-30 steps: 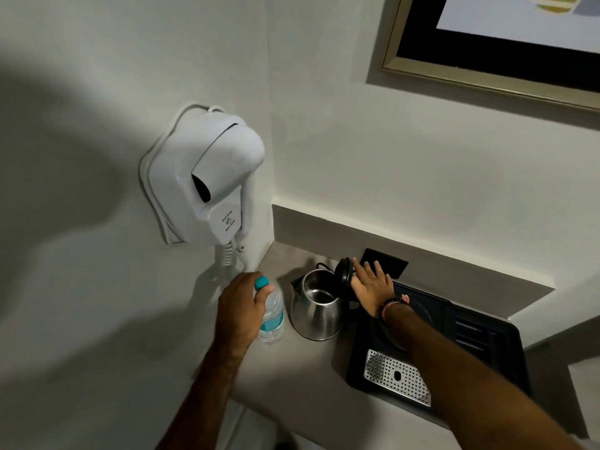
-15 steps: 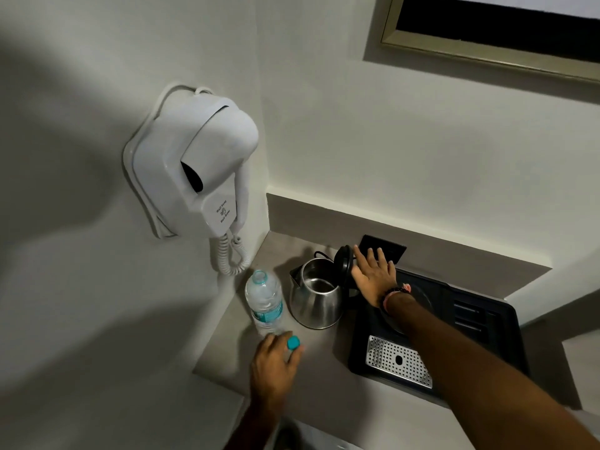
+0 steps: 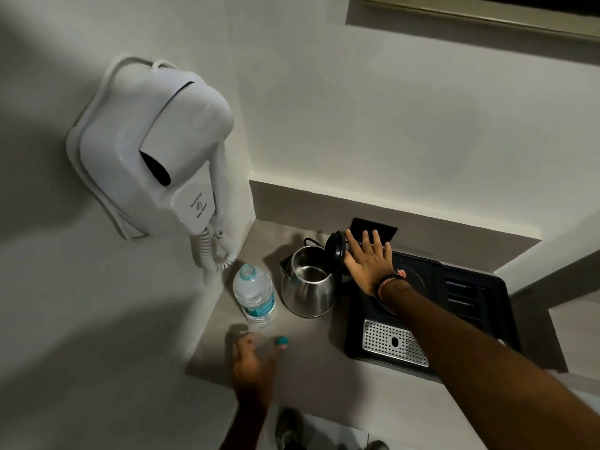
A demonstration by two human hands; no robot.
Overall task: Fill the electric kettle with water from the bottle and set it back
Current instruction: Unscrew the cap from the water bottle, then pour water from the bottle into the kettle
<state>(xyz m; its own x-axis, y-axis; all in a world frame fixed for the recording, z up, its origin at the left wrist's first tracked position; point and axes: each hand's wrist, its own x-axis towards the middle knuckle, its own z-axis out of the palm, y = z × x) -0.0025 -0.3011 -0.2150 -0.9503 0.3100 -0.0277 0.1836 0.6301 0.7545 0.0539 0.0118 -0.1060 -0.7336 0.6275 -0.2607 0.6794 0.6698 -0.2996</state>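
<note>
On the table (image 3: 302,362), the open bottle (image 3: 255,295) stands just beside the kettle (image 3: 308,287). Your right hand (image 3: 368,264), fingers spread, rests at its raised lid (image 3: 336,251). Your blurred left hand (image 3: 253,362) seems to pinch the cap (image 3: 282,340); swinging back, it could topple the bottle.

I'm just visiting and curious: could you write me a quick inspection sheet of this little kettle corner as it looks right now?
Surface: grey counter in a wall corner.
Job's things: steel kettle standing on the counter beside the black tray, lid tipped open; water bottle upright, uncapped; teal cap at the left fingertips.
Clutter: nothing seen.
Hands: left hand low over the counter edge, blurred; right hand flat against the open lid.
Cables: coiled cord hanging from the wall hair dryer.
Surroundings: white walls, picture frame above.
</note>
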